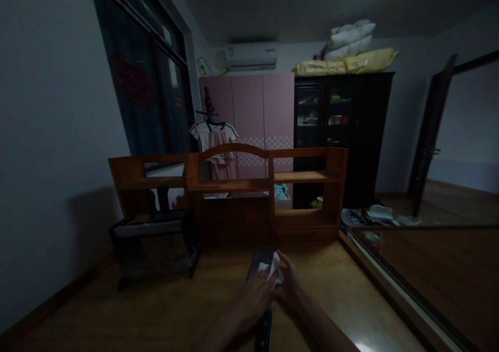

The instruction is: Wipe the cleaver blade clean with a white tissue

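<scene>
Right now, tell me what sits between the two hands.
In the head view, a crumpled white tissue-like piece sits between the left hand and the right hand; whether it is paper or cloth is unclear.

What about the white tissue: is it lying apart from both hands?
No, the white tissue sits between the left hand and right hand, touching both.

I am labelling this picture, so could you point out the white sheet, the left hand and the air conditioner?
White sheet (275,266): head view, its raised upper part.
Left hand (257,288): head view, back of the hand.
Air conditioner (251,56): head view, its front panel.
</scene>
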`<state>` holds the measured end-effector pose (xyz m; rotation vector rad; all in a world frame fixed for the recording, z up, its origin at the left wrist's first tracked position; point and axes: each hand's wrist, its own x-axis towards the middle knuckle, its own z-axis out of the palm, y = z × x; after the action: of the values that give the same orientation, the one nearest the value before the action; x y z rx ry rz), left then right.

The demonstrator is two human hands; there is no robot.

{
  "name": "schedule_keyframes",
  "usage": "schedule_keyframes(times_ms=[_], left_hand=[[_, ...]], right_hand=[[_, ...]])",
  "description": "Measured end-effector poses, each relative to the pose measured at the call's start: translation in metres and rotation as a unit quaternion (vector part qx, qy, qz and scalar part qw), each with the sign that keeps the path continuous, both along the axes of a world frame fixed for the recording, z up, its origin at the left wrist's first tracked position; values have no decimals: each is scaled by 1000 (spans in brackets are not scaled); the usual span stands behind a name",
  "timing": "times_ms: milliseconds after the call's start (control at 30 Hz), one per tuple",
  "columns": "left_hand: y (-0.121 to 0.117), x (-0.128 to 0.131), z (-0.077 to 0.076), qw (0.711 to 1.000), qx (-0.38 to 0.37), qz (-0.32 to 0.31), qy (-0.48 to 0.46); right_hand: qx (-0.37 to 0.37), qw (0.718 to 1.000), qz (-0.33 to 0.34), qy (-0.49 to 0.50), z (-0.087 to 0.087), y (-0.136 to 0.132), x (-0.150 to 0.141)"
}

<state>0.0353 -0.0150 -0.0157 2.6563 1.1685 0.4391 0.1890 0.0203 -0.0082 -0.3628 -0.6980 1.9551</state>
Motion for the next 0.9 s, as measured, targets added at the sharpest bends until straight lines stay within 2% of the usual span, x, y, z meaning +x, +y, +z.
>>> schedule_keyframes(times_ms=[200,367,467,700,767,833,900], left_hand=[[34,-7,0,997,-50,31,-55],[68,12,6,993,-56,20,-100],[76,21,10,995,-46,17,-91],[58,3,12,999,-21,-18,-43],[48,-1,18,999,-22,-21,-39],[34,0,34,996,-20,-15,-80],[10,5,63,981,-1,30,-193]], right_hand=[[-17,999,31,34,-3,0,-3],[-38,997,23,71,-11,5,-1],[-57,996,5,71,-13,8,0],[-60,993,39,90,-9,8,-2],[-67,993,39,92,-9,9,-3],[-71,992,32,104,-9,10,-3],[-56,991,21,118,-11,12,-4]])
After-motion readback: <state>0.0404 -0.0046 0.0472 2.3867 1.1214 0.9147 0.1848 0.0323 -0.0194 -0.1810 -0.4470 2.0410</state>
